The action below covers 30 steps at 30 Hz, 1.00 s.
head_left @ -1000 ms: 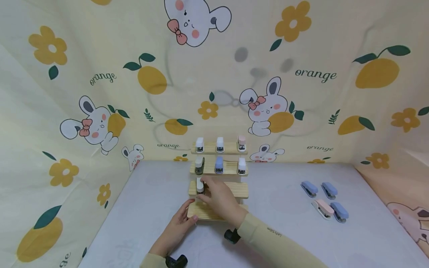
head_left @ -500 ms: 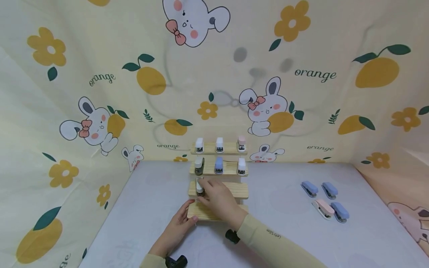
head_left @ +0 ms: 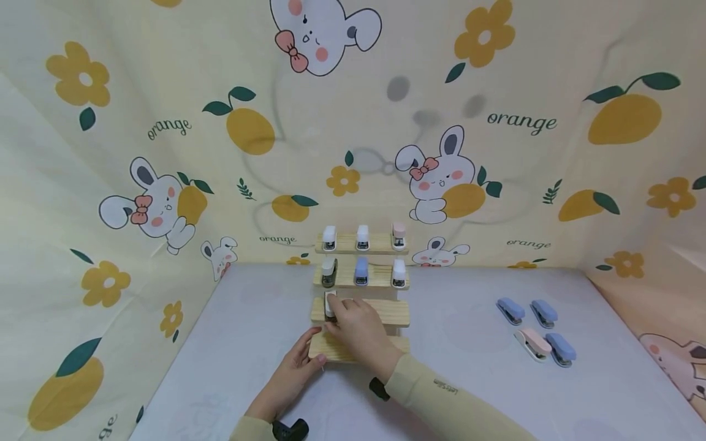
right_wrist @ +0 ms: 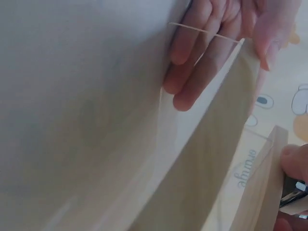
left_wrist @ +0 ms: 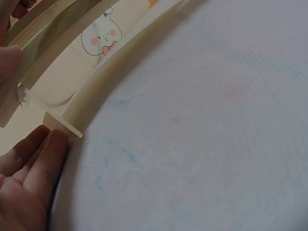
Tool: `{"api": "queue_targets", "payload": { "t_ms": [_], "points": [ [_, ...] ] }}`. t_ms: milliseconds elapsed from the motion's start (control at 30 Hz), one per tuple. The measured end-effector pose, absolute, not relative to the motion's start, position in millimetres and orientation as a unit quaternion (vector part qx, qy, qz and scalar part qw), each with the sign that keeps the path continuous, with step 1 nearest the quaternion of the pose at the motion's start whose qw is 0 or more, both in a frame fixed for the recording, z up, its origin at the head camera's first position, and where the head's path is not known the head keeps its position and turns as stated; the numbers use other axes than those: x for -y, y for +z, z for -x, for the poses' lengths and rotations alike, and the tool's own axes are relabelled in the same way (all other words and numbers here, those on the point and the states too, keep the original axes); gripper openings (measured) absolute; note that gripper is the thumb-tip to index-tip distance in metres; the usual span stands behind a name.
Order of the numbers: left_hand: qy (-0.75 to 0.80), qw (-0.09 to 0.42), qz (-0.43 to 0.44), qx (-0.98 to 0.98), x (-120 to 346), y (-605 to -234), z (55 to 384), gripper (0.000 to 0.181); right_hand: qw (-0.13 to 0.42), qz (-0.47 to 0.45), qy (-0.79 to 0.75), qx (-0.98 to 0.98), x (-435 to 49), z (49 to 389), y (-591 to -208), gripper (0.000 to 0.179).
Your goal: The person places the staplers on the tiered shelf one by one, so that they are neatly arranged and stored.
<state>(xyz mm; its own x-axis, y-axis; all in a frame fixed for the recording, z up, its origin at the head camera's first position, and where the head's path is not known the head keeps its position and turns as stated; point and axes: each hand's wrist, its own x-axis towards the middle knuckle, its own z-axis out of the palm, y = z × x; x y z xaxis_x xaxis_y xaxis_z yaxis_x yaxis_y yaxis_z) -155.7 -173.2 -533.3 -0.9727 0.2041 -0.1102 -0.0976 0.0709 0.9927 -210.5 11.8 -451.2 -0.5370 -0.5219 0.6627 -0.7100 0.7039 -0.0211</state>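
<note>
A small white-topped stapler point(head_left: 330, 304) stands at the left end of the third tier of a wooden stepped rack point(head_left: 394, 313). My right hand point(head_left: 361, 334) pinches it between thumb and fingers, covering part of it; only its dark lower part point(right_wrist: 291, 188) shows at the right wrist view's edge. With thumb and fingers, my left hand point(head_left: 292, 370) grips the left corner of the rack's lowest board. In the right wrist view, its thumb lies at the board's point(right_wrist: 207, 130) edge, the other fingers beside the clear support.
Staplers in white, pink, grey and blue, such as a blue one point(head_left: 361, 271), line the two upper tiers. On the table point(head_left: 458, 367) at right lie several more: a pink one point(head_left: 534, 343) among blue ones point(head_left: 510, 310). A patterned cloth point(head_left: 342, 122) hangs behind.
My right hand has shifted slightly at the stapler, its fingers resettling around the top. The left hand stays on the rack corner.
</note>
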Motion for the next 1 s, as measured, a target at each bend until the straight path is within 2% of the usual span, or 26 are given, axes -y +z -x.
{"api": "queue_targets", "payload": {
  "t_ms": [433,1000],
  "points": [
    [0.687,0.116,-0.043,-0.716,174.3,-534.3,155.5,0.072,0.363,-0.332,0.138,0.860,-7.2,209.2,-448.2,0.043],
    [0.675,0.114,-0.039,-0.727,173.9,-531.4,154.7,0.075,0.290,-0.351,0.201,0.867,-12.6,220.1,-457.0,0.054]
  ]
}}
